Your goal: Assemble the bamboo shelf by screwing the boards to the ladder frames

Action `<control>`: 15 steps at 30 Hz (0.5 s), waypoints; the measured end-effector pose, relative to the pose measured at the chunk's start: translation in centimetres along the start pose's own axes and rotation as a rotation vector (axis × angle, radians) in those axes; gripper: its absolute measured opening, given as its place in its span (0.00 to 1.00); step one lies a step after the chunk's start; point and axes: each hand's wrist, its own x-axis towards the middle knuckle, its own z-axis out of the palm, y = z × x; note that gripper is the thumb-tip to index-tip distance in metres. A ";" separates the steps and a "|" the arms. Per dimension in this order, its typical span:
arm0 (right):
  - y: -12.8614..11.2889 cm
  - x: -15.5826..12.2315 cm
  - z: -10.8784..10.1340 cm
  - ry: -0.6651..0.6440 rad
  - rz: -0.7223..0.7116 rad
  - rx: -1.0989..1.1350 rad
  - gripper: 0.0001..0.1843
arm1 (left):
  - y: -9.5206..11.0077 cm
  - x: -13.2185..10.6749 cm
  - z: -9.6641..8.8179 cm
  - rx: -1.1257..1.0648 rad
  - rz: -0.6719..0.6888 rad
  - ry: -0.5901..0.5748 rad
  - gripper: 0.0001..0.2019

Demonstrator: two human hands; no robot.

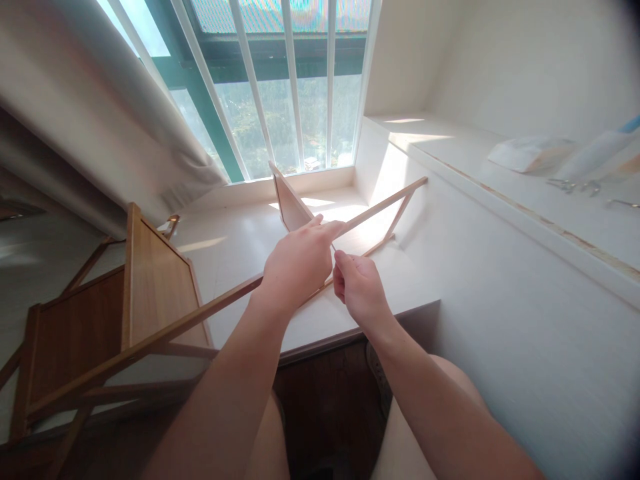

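Right at the centre sat the wooden rack (200, 312), lying tilted on the pale sill (200, 223), its long rail (385, 205) slanting from the lower left up to the right, and both hands were on the job! The left hand (299, 263) had closed over the rail from above, fingers bent across the wood near its middle. Just beside it came the right hand (361, 287), curled nearly to a fist, thumb and forefinger pinching a thin rod (334, 247) whose upper end ran up to the rail, right under the left fingers; whether it sat in a hole, you could not tell. Beyond the left hand, a panel (293, 203) stood tilted towards the window. Over to the left, a bigger panel (163, 287) rose steeply behind the rail, with a darker panel (77, 340) leaning further out. Below, between the person's knees, lay the dark floor (330, 393). Off to the right ran a raised ledge (450, 150), carrying a whitish bag (530, 155), blurred towards the edge, and small metal parts (575, 187) scattered close by it. And at the back, sunlight poured through the barred window (320, 120), striping the sill, while a thick curtain (115, 113) hung down the left side, its hem near the bigger panel.
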 end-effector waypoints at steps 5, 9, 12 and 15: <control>-0.4 -0.1 -0.1 0.004 -0.021 -0.069 0.29 | 0.1 0.0 -0.1 0.006 -0.012 -0.017 0.23; -1.0 0.1 -0.4 0.009 -0.057 -0.257 0.30 | 0.1 0.0 -0.1 0.014 0.003 -0.013 0.24; -1.2 0.2 -0.7 0.000 -0.090 -0.399 0.30 | 0.1 -0.1 -0.1 0.019 0.008 -0.011 0.24; -1.3 0.0 -0.7 -0.011 -0.112 -0.466 0.29 | 0.1 -0.1 -0.2 0.023 0.006 -0.008 0.25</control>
